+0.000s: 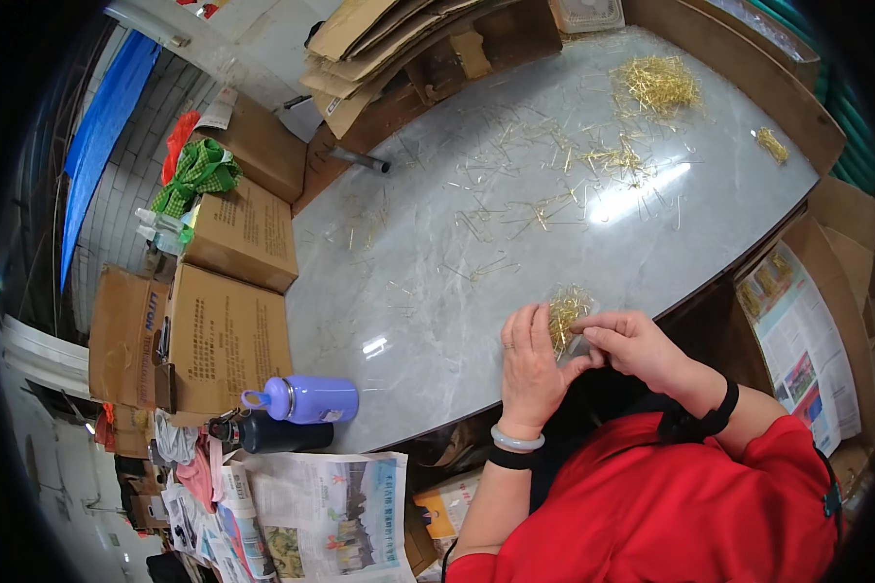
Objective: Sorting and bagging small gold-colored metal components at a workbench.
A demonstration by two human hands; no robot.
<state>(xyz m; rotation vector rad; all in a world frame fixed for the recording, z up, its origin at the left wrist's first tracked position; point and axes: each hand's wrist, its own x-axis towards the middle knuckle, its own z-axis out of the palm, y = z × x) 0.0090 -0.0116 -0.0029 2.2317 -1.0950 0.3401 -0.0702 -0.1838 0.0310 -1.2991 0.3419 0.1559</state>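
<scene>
A bundle of thin gold wire pieces [568,317] stands at the table's near edge. My left hand [532,364] presses its fingers along the bundle's left side, with the thumb reaching across below. On the other side my right hand [634,350] is closed in a pinch at the bundle's lower right; whatever lies between those fingertips is too small to make out. Loose gold wire pieces, several with hooked ends, are scattered over the grey marbled table [428,321]. A large heap of gold wires [659,85] sits at the far right, and a small bundle of wires [772,145] lies beyond it.
A purple bottle [321,399] and a black bottle [287,434] lie at the near left. Cardboard boxes [231,335] line the left edge. Flattened cardboard [360,49] and a grey tube [362,160] are at the back. Newspapers [345,515] lie below the table.
</scene>
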